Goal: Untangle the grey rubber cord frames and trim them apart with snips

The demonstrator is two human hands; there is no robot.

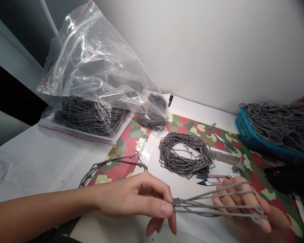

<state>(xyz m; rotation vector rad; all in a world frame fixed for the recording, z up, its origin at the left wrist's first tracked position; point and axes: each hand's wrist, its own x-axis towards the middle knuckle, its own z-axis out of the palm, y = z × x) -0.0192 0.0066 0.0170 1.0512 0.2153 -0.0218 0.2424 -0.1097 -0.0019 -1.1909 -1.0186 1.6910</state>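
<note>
My left hand (139, 199) pinches one end of a few thin grey rubber gaskets (192, 206) between thumb and fingers. The loops stretch sideways to my right hand (245, 206), whose curled fingers carry their other ends, where small eyelet tabs show. Just beyond the hands lies a ring-shaped pile of similar gaskets (186, 155) on a white sheet. Thread snips (214, 180) with pink handles rest between that pile and my right hand. A few loose gaskets (108, 162) lie behind my left wrist.
A clear zip bag (91, 67) of dark grey gaskets stands at the left, with a smaller bagged bundle (154, 113) beside it. At the right is a blue basket (243, 130) heaped with gaskets. A grey strip (224, 157) lies on the camouflage-patterned mat (184, 121). Behind rises a white wall.
</note>
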